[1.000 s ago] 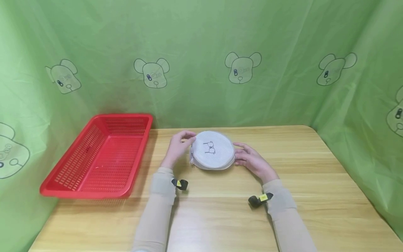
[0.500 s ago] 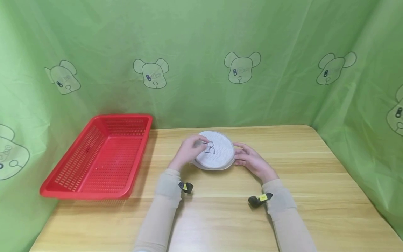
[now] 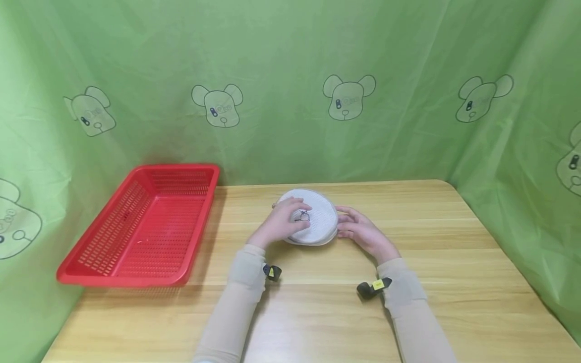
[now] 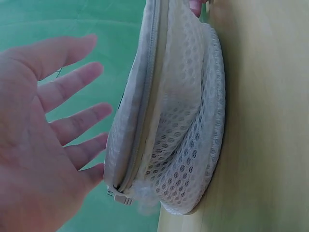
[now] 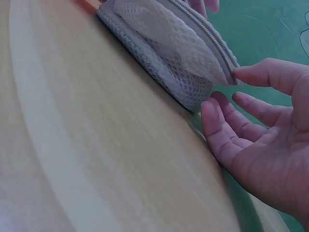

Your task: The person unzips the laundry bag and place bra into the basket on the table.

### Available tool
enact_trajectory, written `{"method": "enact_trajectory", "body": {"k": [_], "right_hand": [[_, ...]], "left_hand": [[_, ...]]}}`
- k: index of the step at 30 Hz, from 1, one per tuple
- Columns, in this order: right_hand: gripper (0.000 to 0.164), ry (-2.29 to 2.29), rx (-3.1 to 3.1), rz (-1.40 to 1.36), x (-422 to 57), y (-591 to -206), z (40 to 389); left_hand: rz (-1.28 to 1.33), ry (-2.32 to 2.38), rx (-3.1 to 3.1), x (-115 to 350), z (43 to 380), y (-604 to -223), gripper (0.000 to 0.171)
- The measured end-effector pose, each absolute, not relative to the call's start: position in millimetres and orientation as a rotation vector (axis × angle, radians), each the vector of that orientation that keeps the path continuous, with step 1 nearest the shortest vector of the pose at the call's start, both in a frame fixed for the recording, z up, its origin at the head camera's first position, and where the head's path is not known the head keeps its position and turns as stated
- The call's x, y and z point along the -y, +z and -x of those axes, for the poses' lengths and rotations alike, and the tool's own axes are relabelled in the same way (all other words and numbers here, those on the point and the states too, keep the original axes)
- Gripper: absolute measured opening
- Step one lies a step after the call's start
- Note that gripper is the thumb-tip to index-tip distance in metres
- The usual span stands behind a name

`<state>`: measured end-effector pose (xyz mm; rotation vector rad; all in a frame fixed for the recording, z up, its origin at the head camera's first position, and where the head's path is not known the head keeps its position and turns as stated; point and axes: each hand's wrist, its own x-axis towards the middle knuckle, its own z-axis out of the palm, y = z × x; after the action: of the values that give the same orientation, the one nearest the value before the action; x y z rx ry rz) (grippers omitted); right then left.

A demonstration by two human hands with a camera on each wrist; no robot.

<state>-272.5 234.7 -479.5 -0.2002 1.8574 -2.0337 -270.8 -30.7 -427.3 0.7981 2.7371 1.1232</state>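
A round white mesh zip bag [image 3: 320, 214] with a small dark line print on top lies on the wooden table. Over its left part hovers my left hand [image 3: 282, 221], its fingers spread and loosely bent. In the left wrist view, that left hand [image 4: 53, 125] has its palm beside the bag's zipped lid [image 4: 133, 106], holding nothing; the little finger is close to the lid or touching it. My right hand [image 3: 363, 233] rests at the bag's right side. In the right wrist view, one fingertip [image 5: 244, 75] touches the zipped rim while the other fingers are loosely bent beside the mesh wall [image 5: 178, 72].
A red plastic basket [image 3: 201, 242] with perforated sides stands at the left on the table [image 3: 317, 322]. Green curtains [image 3: 281, 141] with printed bear heads hang behind the table and on both sides.
My left hand has moved right, from the bag's left edge to over its top. The right hand stays at the right side. A small tab now shows at the bag's far left edge.
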Motion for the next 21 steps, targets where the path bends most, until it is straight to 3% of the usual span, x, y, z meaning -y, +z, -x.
{"method": "enact_trajectory", "body": {"k": [7, 21], "right_hand": [[0.071, -2.006, -1.92, 0.188, -231.7, -479.7, 270.9], [0.07, -1.88, -2.083, 0.233, -231.1, -486.8, 272.5]], "left_hand": [[-0.779, 0.912, -2.779, 27.2, 271.7, -430.4, 0.068], [-0.819, 0.725, -2.765, 27.3, 269.2, -435.8, 0.097]]}}
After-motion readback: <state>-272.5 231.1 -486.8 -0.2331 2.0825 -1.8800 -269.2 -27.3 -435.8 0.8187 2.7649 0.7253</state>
